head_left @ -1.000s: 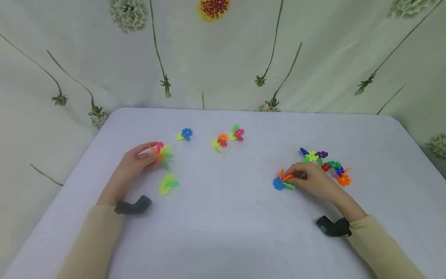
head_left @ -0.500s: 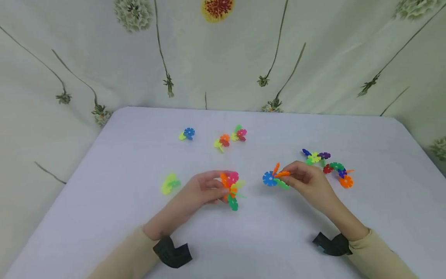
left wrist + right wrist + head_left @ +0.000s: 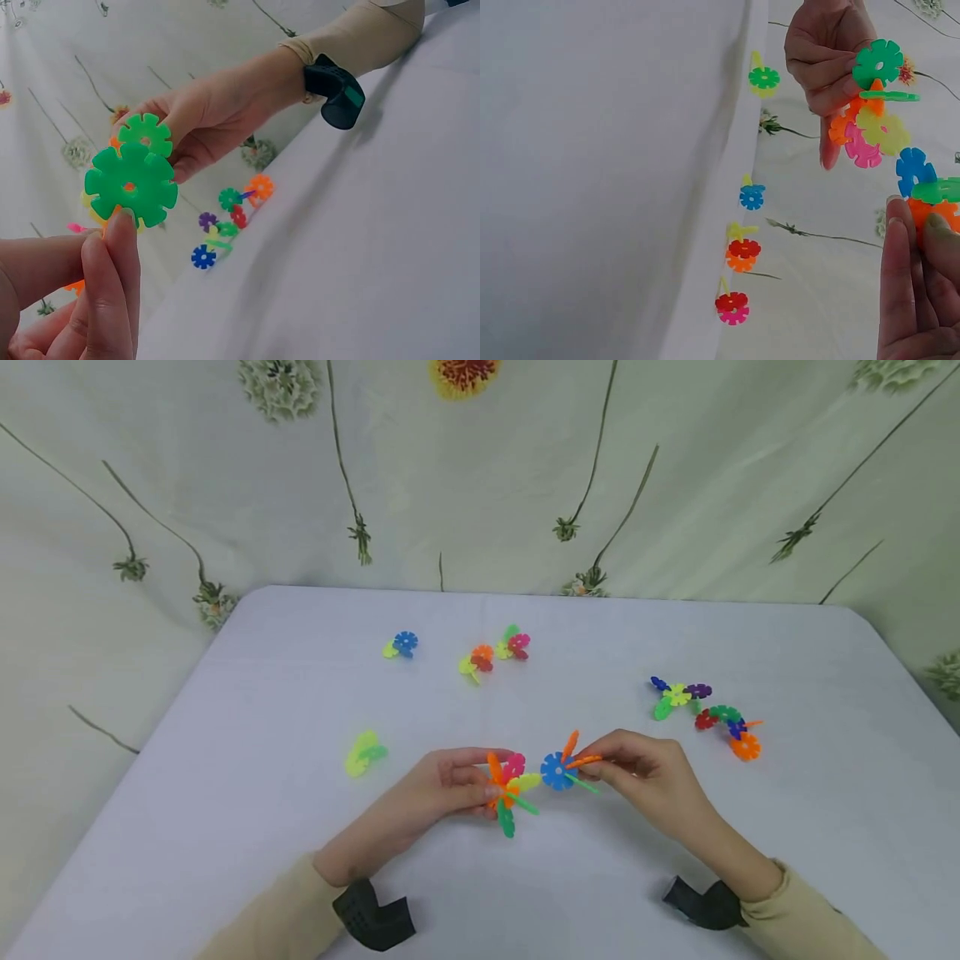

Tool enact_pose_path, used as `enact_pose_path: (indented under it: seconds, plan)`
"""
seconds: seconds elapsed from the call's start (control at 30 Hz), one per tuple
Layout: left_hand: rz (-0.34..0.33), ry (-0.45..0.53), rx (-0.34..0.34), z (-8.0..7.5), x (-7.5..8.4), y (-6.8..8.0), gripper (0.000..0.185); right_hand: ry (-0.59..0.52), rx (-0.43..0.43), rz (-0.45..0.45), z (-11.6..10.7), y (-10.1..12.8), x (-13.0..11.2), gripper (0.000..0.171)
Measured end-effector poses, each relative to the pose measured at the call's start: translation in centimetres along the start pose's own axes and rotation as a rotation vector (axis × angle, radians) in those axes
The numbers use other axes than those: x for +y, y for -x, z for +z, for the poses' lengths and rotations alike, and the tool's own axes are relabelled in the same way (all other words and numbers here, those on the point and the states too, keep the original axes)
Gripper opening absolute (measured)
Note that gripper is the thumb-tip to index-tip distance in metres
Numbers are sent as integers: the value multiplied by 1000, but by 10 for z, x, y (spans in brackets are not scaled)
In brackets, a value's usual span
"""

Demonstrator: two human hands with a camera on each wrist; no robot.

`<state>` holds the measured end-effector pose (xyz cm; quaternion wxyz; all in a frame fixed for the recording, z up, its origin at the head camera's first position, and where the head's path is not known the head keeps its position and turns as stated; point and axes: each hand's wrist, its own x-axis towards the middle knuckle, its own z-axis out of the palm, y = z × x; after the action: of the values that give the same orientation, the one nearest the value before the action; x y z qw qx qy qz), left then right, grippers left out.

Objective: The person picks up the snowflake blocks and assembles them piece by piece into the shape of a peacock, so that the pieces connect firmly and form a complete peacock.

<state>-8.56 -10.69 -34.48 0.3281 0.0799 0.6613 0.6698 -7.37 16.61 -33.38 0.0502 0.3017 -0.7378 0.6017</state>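
The left hand (image 3: 442, 787) is pinching a cluster of plastic flower pieces (image 3: 507, 785) between the thumb and the fingers (image 3: 112, 262), and it is holding this cluster just above the near middle of the white worktop (image 3: 480, 877). The cluster is having orange, pink, yellow and green discs joined together. The right hand (image 3: 645, 772) is pinching a second cluster (image 3: 566, 767), with a blue disc, orange pieces and a green piece, and its fingers (image 3: 907, 247) are pressed together around the orange part. The two clusters are sitting just beside each other, the blue disc nearly touching the yellow one; whether they are really touching, I cannot tell. On the left of the worktop a yellow-green piece (image 3: 363, 753) is lying alone. Farther away, a small blue and yellow pair (image 3: 401, 645) and two mixed small groups (image 3: 495, 654) are lying near the far middle. On the right, a curved chain of pieces (image 3: 708, 717) is lying beyond the right hand.
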Motion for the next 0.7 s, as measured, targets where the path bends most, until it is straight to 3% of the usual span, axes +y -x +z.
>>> enact_pose_path:
  seconds: [0.2, 0.53, 0.7]
  plan:
    - [20, -31, -1, 2, -2, -1, 46, 27, -22, 40, 6, 2, 3, 23]
    - [11, -11, -24, 4, -5, -6, 44, 48, -8, -80, 15, 5, 13, 25]
    - [-14, -25, 20, -1, -5, -10, 48, 56, -67, 15, 4, -10, 13, 20]
